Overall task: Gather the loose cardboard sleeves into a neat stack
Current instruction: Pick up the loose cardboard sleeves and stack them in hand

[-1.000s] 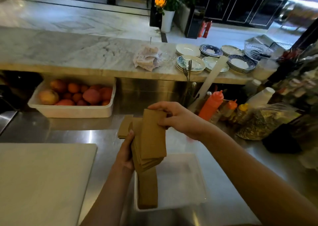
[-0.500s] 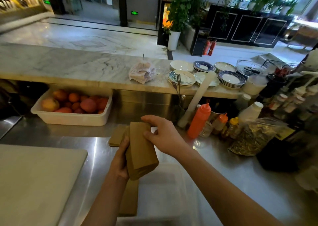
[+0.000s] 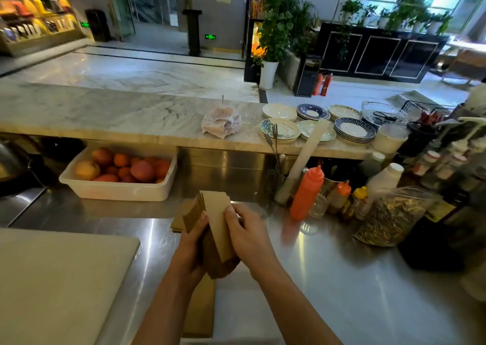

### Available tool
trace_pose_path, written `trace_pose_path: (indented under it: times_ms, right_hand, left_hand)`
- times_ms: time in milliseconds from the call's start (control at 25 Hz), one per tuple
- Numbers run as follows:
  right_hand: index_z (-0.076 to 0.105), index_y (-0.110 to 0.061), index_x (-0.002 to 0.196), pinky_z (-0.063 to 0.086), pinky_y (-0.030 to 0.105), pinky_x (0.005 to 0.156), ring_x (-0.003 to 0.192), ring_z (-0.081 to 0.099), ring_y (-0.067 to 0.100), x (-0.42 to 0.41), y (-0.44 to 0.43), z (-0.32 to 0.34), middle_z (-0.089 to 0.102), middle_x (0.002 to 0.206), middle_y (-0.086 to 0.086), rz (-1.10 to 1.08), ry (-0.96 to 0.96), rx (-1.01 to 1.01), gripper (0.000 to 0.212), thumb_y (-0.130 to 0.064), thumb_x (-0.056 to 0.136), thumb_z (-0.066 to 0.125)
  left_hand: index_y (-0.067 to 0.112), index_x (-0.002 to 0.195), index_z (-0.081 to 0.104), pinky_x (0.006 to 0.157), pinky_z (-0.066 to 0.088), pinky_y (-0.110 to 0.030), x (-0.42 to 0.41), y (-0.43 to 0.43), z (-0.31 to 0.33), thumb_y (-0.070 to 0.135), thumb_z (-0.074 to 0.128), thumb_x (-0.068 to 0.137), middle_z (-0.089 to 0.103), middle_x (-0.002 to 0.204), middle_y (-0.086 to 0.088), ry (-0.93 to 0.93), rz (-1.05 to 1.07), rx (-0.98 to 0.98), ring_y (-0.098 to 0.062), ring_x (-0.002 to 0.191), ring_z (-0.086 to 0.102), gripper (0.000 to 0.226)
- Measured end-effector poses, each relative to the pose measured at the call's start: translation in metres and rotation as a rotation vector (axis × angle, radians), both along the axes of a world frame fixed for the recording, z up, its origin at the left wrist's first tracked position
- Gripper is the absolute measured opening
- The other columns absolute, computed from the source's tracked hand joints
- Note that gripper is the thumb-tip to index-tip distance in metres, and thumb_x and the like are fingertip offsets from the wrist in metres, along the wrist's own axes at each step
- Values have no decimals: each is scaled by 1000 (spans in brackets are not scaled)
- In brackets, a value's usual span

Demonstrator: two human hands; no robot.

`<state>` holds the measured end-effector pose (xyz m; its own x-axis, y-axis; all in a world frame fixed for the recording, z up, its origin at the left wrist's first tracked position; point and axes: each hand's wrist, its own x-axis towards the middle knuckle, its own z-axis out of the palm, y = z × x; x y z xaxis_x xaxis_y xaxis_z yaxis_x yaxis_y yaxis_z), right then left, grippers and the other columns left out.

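Stack of cardboard sleeves (image 3: 214,221) held on end between both hands, above the steel counter (image 3: 328,279).
Nearest, one flat sleeve (image 3: 202,315) lies below the wrists. Left hand (image 3: 190,250) grips the stack's left side and right hand (image 3: 247,237) its right side, with fingers curled round it and thumbs pressed against it. Just behind, more sleeves (image 3: 176,222) lie flat on the counter. Farther back: fruit tub (image 3: 118,189), then plates (image 3: 355,130).

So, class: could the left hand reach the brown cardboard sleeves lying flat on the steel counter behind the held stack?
Probably yes, once freed. The flat brown cardboard sleeves lie just beyond the left hand with nothing between, but that hand and the right hand both grip the held stack.
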<state>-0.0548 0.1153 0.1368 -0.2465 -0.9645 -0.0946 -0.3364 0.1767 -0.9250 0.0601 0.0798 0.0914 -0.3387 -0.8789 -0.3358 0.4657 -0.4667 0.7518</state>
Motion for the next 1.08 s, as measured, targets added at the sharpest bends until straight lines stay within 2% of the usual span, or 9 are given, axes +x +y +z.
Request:
trace_pose_path:
  times_ms: [120,240,400,640,720,800,880,1000,1080]
  right_hand:
    - [46,-32,136,51,39,96,110,57,13,3,2,-4,57,125,-6,-16,-101,31,41,-48,100,37]
    - [47,-34,134,51,41,97,107,57,12,8,2,-10,58,121,-6,-21,-151,47,40,-50,100,34]
    - [50,-32,127,51,42,96,105,59,15,12,-2,-20,59,116,-3,-80,-213,95,37,-51,99,33]
    - [40,-40,137,49,49,99,116,56,22,17,-3,-34,55,128,0,-115,-540,219,44,-56,96,38]
    - [40,-39,136,49,49,99,113,57,22,18,-3,-38,56,125,0,-163,-606,217,39,-51,98,38]
    - [40,-38,135,49,49,99,112,58,21,22,-4,-43,56,124,0,-217,-634,210,37,-48,100,37]
    - [38,-37,139,48,49,100,114,57,21,25,-6,-49,55,129,-1,-246,-611,207,41,-50,100,36]
    - [42,-36,136,47,49,101,116,56,22,24,-11,-53,55,131,-3,-264,-618,220,39,-48,100,37]
    - [43,-39,134,49,47,99,115,57,22,19,-11,-55,57,127,-3,-215,-662,257,35,-44,100,40]
  left_hand:
    - [23,128,56,83,57,-47,2,5,8,63,87,41,70,118,-10,-48,-10,-88,-31,106,68,100]
    - [23,121,58,78,57,-41,-1,8,13,53,70,71,70,110,-7,-81,-13,-129,-27,98,70,59]
    - [29,102,61,65,56,-27,-2,8,20,47,61,70,73,93,4,-200,31,-190,-14,82,73,37]
    - [29,95,59,65,50,-23,0,8,21,58,66,60,68,95,5,-401,165,-215,-16,88,67,46]
    - [21,105,55,64,47,-21,1,5,19,64,67,58,63,96,7,-528,198,-220,-12,85,63,65]
    - [23,115,42,65,45,-21,1,3,16,60,69,68,54,94,12,-657,223,-211,-9,83,57,66]
    - [23,123,36,73,48,-25,0,2,11,60,66,74,52,99,10,-739,151,-233,-12,89,56,68]
    - [30,121,27,77,52,-28,2,2,1,74,68,58,50,108,9,-730,-40,-232,-12,96,57,88]
    - [30,126,23,85,54,-33,9,-1,-7,59,75,68,51,116,6,-652,-85,-161,-17,106,58,83]
